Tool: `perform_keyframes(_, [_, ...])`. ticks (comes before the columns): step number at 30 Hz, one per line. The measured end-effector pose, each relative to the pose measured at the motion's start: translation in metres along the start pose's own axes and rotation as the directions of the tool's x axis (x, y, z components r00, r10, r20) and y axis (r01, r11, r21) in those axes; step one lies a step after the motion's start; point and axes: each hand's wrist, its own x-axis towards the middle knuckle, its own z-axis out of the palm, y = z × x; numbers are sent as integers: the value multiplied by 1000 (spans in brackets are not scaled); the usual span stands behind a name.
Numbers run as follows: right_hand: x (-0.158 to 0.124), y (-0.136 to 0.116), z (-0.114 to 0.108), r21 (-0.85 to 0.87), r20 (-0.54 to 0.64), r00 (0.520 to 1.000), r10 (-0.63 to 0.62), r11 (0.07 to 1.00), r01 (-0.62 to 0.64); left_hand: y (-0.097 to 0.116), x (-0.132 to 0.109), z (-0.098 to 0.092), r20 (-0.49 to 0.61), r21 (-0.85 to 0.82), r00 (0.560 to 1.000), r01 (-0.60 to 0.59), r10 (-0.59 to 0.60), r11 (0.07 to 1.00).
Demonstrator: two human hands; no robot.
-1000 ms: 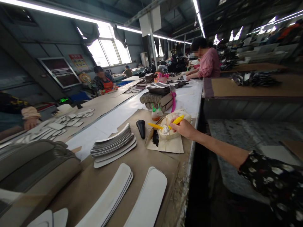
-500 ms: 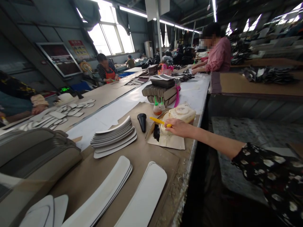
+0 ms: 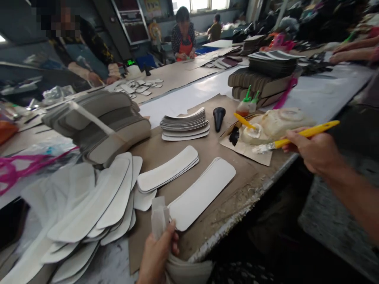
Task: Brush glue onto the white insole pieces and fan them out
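My right hand point(image 3: 310, 148) is closed round the handle of a yellow brush point(image 3: 308, 133), whose white-coated bristles are over the cardboard sheet point(image 3: 260, 156). Beside the bristles sits a whitish glue container point(image 3: 257, 136) with a second yellow handle point(image 3: 244, 120) standing in it. At the bottom centre my left hand point(image 3: 162, 250) pinches a bundle of pale, flexible strips point(image 3: 160, 217). Just beyond that hand lies a small stack of white curved pieces point(image 3: 204, 193) on brown paper, with another small stack point(image 3: 168, 169) to its left.
Fanned white pieces point(image 3: 89, 209) and a tall grey stack point(image 3: 118, 130) are at left. Further back are a fluted white stack point(image 3: 185, 124), a black tapered object point(image 3: 218, 118), green-tipped bottles point(image 3: 244, 105) and brown bundles point(image 3: 260, 83). People work across the table.
The view has swung left and down. My right hand now holds a brush with white bristles, drawn back toward me, while a yellow handle rests in the container. My left hand has come into view with strips.
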Motion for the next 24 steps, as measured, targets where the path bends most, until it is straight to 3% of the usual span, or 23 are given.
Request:
perform_keyframes(2, [-40, -11, 21, 184, 174, 977, 119, 971, -151, 3, 2, -1, 32, -58, 999, 27, -25, 998])
perform_keyframes(5, [-101, -32, 66, 264, 471, 881, 41, 946, -185, 4, 5, -3, 100, -97, 995, 22, -13, 995])
perform_keyframes(9, [-146, -44, 119, 268, 651, 759, -10, 939, -218, -2, 11, -5, 138, -134, 990, 61, -42, 989])
perform_keyframes(12, [-152, -43, 135, 224, 688, 726, 6, 949, -220, -5, 14, -6, 157, -157, 986, 88, -64, 984])
perform_keyframes(17, [-151, -48, 137, 177, 664, 747, 3, 971, -161, -3, 12, -8, 179, -188, 982, 101, -67, 977])
perform_keyframes(22, [-155, -49, 142, 147, 693, 721, -22, 983, -112, -4, 12, -8, 178, -182, 982, 94, -61, 979])
perform_keyframes(24, [-150, -45, 141, 96, 668, 744, -34, 994, -42, -7, 13, -7, 159, -176, 986, 81, -53, 981])
